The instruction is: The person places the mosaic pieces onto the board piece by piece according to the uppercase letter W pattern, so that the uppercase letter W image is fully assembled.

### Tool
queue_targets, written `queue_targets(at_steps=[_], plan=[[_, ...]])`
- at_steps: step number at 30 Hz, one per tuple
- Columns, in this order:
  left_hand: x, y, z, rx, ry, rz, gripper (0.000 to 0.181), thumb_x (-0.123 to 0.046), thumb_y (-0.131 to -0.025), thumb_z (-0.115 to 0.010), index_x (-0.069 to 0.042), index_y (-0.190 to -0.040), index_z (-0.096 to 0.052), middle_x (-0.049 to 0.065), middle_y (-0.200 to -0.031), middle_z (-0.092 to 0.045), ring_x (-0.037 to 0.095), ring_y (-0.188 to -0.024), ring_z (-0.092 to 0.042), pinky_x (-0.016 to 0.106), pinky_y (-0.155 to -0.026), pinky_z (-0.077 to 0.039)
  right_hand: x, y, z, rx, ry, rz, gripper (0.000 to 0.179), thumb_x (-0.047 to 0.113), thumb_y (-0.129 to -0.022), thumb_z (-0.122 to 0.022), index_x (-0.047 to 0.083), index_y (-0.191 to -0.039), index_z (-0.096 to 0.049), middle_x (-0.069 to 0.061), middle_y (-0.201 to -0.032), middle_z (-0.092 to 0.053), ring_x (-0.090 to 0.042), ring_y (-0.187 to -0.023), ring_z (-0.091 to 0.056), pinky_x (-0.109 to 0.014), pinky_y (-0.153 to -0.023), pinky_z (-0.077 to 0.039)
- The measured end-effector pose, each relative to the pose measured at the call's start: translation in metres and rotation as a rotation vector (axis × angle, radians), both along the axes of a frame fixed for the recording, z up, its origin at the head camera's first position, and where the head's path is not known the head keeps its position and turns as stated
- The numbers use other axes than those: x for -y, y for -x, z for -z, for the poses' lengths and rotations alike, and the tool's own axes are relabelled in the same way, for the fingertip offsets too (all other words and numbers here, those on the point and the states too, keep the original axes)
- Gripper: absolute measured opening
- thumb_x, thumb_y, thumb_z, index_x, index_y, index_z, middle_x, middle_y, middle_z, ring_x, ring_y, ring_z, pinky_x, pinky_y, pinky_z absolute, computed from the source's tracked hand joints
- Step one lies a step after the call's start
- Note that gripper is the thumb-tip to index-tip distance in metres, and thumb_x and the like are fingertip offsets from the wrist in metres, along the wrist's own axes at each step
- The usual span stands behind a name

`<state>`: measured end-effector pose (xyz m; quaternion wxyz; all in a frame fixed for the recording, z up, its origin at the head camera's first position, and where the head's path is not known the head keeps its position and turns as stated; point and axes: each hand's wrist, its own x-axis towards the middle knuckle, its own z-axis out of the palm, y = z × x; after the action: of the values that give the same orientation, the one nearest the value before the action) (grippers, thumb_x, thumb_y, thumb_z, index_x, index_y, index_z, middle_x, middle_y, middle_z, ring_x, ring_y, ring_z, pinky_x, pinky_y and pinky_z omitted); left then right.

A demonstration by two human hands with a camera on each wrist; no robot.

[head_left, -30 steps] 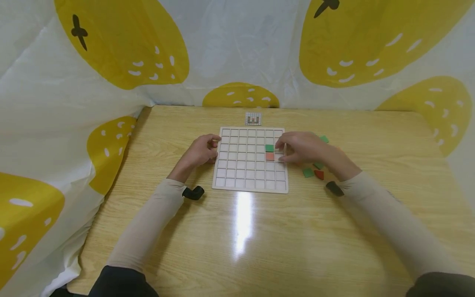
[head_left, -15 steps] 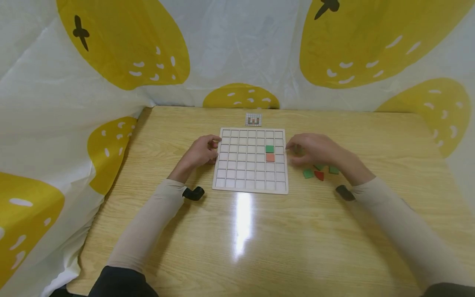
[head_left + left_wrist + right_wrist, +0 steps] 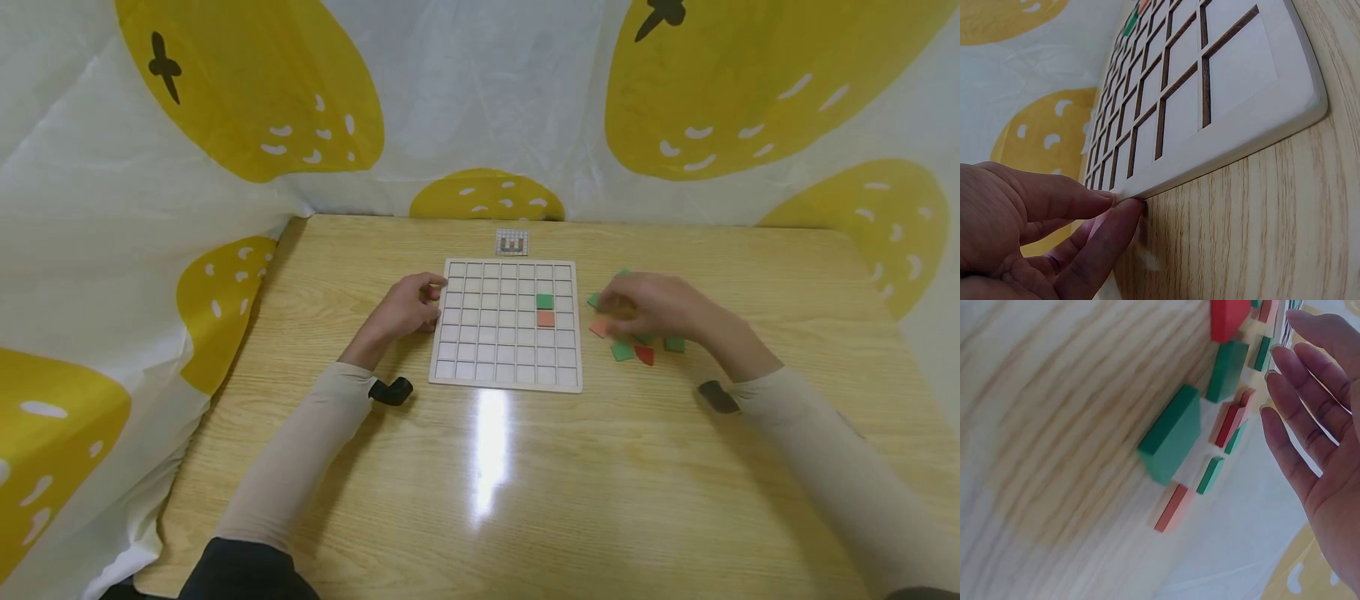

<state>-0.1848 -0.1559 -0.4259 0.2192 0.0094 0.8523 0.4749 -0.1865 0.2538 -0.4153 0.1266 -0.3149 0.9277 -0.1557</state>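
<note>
A white grid board point(image 3: 480, 352) lies on the table, with a green square tile point(image 3: 544, 302) and an orange square tile point(image 3: 546, 319) in neighbouring cells on its right side. At the board's left edge, my left hand point(image 3: 405, 305) touches the rim with thumb and finger; its fingertips point(image 3: 1127, 212) show there in the left wrist view. My right hand point(image 3: 660, 304) hovers over loose tiles right of the board, partly hiding them. Its fingers are spread and hold nothing in the right wrist view. Beneath it lie a green tile point(image 3: 1172, 437) and a red piece point(image 3: 1229, 317).
A small card point(image 3: 512, 242) with a pattern lies behind the board. Several green, orange and red pieces are scattered to the right, including a red quarter-round piece point(image 3: 645, 356). A white curtain point(image 3: 480, 92) with yellow fruit shapes borders the wooden table point(image 3: 570, 483).
My right hand has moved right from the board's right edge to above the loose pieces, uncovering some of them. My left hand stays at the board's left edge.
</note>
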Motion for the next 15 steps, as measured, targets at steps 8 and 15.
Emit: queue_targets(at_steps=[8, 15], plan=[[0.001, 0.000, 0.000, -0.011, 0.007, 0.002, 0.054, 0.008, -0.094, -0.057, -0.006, -0.146, -0.051, 0.014, -0.116, -0.051, 0.025, -0.089, -0.055, 0.031, -0.068, -0.058, -0.011, -0.004, -0.002, 0.012, -0.004, 0.012, 0.027, 0.022, -0.083, -0.081, 0.019, -0.109, -0.072, 0.004, -0.097, -0.068, -0.017, -0.085, -0.059, -0.039, -0.074, -0.052], [0.002, 0.000, 0.001, -0.013, -0.001, 0.008, 0.054, 0.008, -0.093, -0.058, -0.006, -0.146, -0.051, 0.014, -0.116, -0.051, 0.025, -0.089, -0.055, 0.031, -0.068, -0.058, -0.025, -0.015, -0.005, -0.003, -0.029, -0.006, 0.028, 0.024, -0.083, -0.084, 0.014, -0.107, -0.073, 0.001, -0.106, -0.069, -0.023, -0.099, -0.065, -0.048, -0.083, -0.055]])
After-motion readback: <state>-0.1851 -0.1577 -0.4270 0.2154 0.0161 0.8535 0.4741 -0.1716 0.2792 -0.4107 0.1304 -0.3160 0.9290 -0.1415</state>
